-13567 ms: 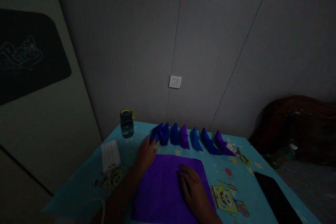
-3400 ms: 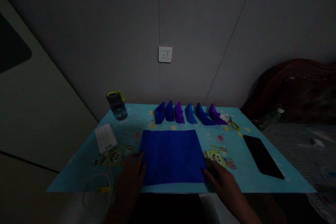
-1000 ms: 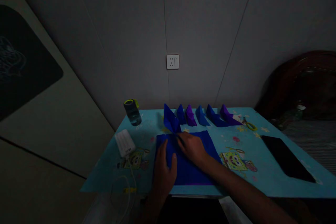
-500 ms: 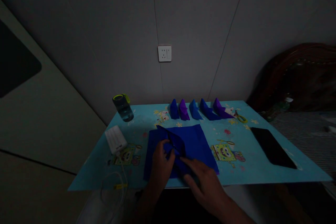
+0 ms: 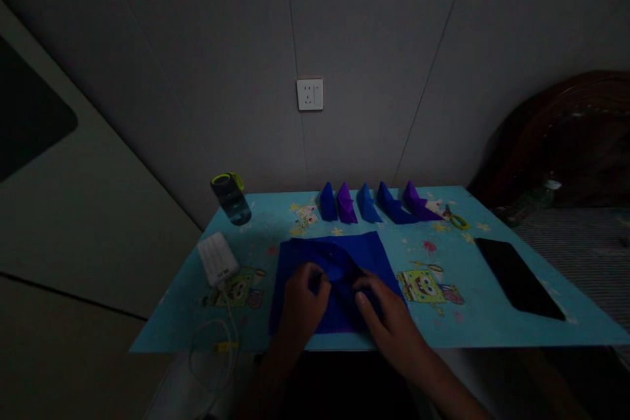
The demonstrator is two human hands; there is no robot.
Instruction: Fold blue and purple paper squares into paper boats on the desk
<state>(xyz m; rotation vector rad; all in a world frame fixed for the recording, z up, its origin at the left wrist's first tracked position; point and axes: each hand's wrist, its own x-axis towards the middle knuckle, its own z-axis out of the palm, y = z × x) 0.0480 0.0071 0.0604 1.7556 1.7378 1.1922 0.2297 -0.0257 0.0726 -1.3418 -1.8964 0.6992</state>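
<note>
Angling inward over the surface (image 5: 467, 328) and a blue sheet (image 5: 378, 256), the right hand (image 5: 388, 315) bends its fingers, the left hand (image 5: 301, 298) curls into a pinch, their grip grasping a folded blue paper (image 5: 345, 290) between them.

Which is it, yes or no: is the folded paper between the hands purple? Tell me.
No, the folded paper between the left hand and the right hand is blue, like the flat sheet beneath it.
</note>
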